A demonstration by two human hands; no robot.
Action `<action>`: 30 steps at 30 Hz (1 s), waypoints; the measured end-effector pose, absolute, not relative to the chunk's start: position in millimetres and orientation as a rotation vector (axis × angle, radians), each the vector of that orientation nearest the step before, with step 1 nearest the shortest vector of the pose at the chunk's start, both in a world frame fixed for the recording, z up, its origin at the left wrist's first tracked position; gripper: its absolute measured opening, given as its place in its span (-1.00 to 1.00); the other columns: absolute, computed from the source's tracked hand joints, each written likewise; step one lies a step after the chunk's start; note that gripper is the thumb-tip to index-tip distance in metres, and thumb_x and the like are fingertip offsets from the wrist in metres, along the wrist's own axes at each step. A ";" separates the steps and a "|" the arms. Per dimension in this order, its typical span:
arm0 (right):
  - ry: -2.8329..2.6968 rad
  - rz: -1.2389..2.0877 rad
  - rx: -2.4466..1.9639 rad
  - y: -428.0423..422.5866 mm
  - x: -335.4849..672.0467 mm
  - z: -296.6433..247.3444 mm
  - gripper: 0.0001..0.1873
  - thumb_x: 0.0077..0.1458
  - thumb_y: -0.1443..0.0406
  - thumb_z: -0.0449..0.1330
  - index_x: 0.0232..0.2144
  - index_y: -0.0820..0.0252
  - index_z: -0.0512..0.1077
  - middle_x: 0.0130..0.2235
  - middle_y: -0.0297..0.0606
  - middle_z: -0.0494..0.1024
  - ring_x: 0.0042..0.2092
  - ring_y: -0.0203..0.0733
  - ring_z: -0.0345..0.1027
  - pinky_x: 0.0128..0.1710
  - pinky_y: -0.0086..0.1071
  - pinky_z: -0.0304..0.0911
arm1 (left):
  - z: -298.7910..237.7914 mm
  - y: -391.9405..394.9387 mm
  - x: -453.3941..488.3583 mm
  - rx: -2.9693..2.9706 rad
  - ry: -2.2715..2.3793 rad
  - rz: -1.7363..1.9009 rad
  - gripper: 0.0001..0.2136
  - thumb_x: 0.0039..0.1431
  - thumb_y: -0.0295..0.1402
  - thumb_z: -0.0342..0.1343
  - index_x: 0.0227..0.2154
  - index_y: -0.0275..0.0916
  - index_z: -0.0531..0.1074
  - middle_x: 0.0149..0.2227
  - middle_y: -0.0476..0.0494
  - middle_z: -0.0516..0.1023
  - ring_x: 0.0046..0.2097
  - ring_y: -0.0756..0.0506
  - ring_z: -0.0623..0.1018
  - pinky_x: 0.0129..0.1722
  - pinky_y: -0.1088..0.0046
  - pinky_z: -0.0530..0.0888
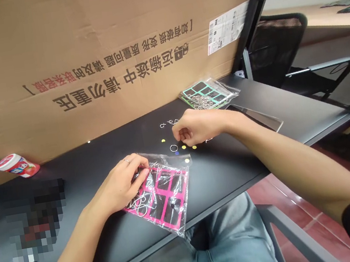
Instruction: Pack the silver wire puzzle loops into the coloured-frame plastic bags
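Head view: left hand (pixel 119 182) on a pink-framed plastic bag (pixel 157 198), right hand (pixel 196 126) curled above loose pieces.
Left fingers lie on the bag near the desk's near edge, which its corner slightly overhangs; right fingers curve down beside a metal ring (pixel 174 148) and yellow discs (pixel 184 147). Neither grip can be told. A careless knuckle could scatter the discs across the black desk (pixel 222 172); released, the bag might slide off.

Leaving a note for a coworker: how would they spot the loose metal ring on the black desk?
On the black desk, find the pink-framed plastic bag and the green-framed one. Between them, just left of the right hand, lies the metal ring: a plain open circle, much bigger than the yellow dots beside it.
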State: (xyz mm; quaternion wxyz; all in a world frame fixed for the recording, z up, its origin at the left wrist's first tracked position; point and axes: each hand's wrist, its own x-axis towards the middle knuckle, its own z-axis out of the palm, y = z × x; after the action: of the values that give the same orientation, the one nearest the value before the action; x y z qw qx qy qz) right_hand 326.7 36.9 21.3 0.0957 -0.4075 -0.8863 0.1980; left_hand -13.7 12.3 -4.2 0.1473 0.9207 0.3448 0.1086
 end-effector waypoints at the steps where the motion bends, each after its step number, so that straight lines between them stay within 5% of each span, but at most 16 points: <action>1: -2.628 0.563 -1.196 37.4 326.8 21.0 -0.74 -0.01 0.49 0.26 -0.27 0.14 0.62 -0.43 -0.37 0.66 -0.38 -0.22 0.50 -0.32 -0.37 0.29 | -4.3 12.5 -13.7 2.649 0.992 0.312 -0.87 0.57 -0.25 -0.03 -0.09 -0.11 0.38 -0.09 -0.05 0.51 -0.14 -0.09 0.48 -0.08 0.33 0.40; 5: -2.674 0.567 -1.200 41.3 332.7 17.4 -0.74 0.09 0.31 0.39 -0.12 0.16 0.64 -0.23 -0.24 0.70 -0.26 -0.15 0.53 -0.25 -0.32 0.34 | -4.0 12.1 -13.8 2.652 0.996 0.309 -0.87 0.56 -0.26 -0.03 -0.09 -0.11 0.39 -0.10 -0.06 0.52 -0.14 -0.10 0.48 -0.10 0.33 0.41; 9: -2.622 0.422 -1.378 45.9 344.0 11.7 -0.40 0.06 -0.04 0.49 0.06 0.13 0.62 0.15 -0.04 0.57 -0.07 0.00 0.53 -0.09 -0.19 0.41 | -3.8 11.3 -13.9 2.659 0.989 0.312 -0.87 0.56 -0.25 -0.03 -0.09 -0.10 0.39 -0.11 -0.06 0.52 -0.14 -0.11 0.48 -0.10 0.32 0.41; 12: -2.576 0.342 -1.446 48.2 350.2 8.9 -0.34 0.08 -0.12 0.46 0.11 0.09 0.61 0.25 -0.03 0.47 0.13 0.16 0.47 0.09 -0.10 0.40 | -4.0 11.0 -14.2 2.661 0.990 0.312 -0.87 0.56 -0.25 -0.03 -0.09 -0.10 0.39 -0.11 -0.06 0.52 -0.15 -0.11 0.48 -0.10 0.32 0.41; 15: -2.574 0.342 -1.507 50.4 353.3 8.2 -0.36 0.13 -0.11 0.42 0.15 0.06 0.60 0.25 -0.04 0.49 0.22 0.22 0.43 0.15 -0.07 0.37 | -4.3 10.9 -14.5 2.663 0.988 0.313 -0.87 0.57 -0.25 -0.03 -0.09 -0.10 0.39 -0.10 -0.07 0.52 -0.16 -0.11 0.48 -0.10 0.31 0.41; 24: -2.640 0.503 -1.500 53.0 350.2 18.0 -0.79 0.21 0.39 0.27 -0.16 0.13 0.68 -0.22 -0.26 0.74 -0.23 -0.14 0.57 -0.20 -0.27 0.34 | -3.6 11.2 -14.2 2.661 0.997 0.310 -0.87 0.55 -0.26 -0.02 -0.10 -0.11 0.40 -0.10 -0.07 0.53 -0.15 -0.10 0.49 -0.10 0.32 0.42; 30: -2.654 0.479 -1.466 48.7 344.6 20.4 -0.75 0.25 0.30 0.29 -0.06 0.17 0.68 -0.18 -0.18 0.74 -0.23 -0.13 0.54 -0.22 -0.26 0.31 | -4.9 11.9 -14.6 2.657 0.986 0.317 -0.87 0.55 -0.26 -0.03 -0.09 -0.11 0.41 -0.09 -0.09 0.53 -0.14 -0.11 0.50 -0.11 0.31 0.42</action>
State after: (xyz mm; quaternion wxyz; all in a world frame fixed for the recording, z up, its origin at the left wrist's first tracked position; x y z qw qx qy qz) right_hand 344.6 48.7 20.4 0.0361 -0.4773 -0.8640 0.1560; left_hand -14.6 11.9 -4.9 0.1445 0.9220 0.3421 0.1099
